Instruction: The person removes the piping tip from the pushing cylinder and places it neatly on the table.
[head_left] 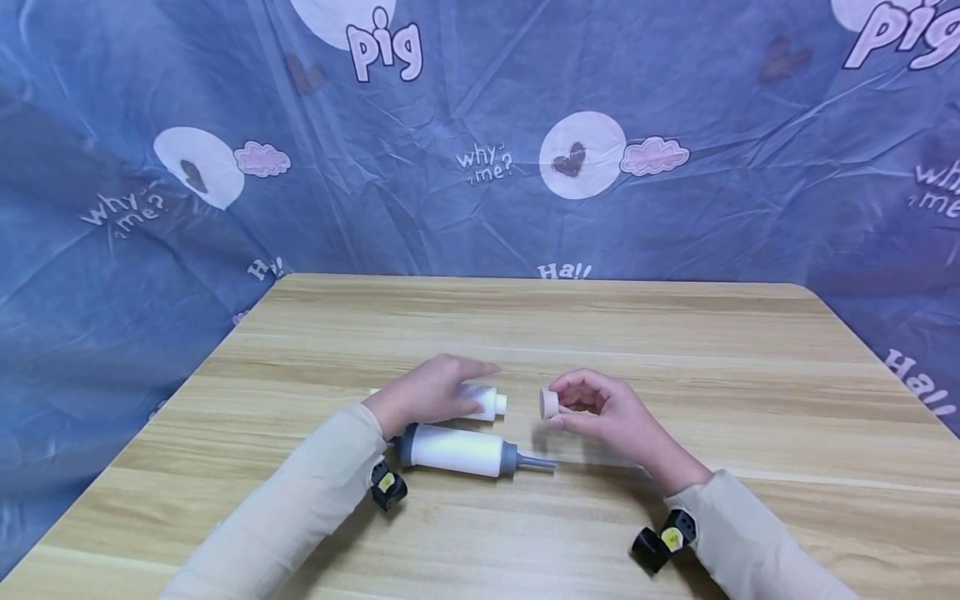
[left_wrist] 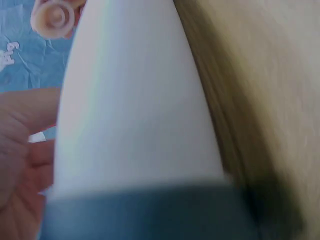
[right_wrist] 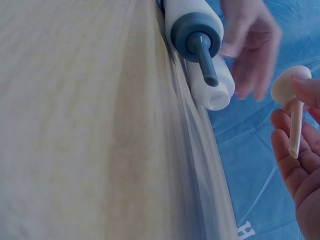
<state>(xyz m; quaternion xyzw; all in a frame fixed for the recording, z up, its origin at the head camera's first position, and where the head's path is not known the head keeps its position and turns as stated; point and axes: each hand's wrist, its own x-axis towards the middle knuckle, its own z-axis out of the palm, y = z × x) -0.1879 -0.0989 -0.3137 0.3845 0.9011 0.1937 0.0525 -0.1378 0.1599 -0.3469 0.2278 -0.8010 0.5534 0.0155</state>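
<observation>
- Bench: wood-grain; blue printed cloth beyond far edge.
- Right grip: clamped on cream nozzle cap, above bench.
- Left grip: apart, over white bottle; grey-nozzled bottle lies farther from far edge.

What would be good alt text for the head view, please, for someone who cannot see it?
A person's right hand pinches a pale cap above a wooden table, while the left hand extends over a white bottle. A grey-ended bottle lies nearer the viewer, and a blue printed cloth hangs behind.
</observation>
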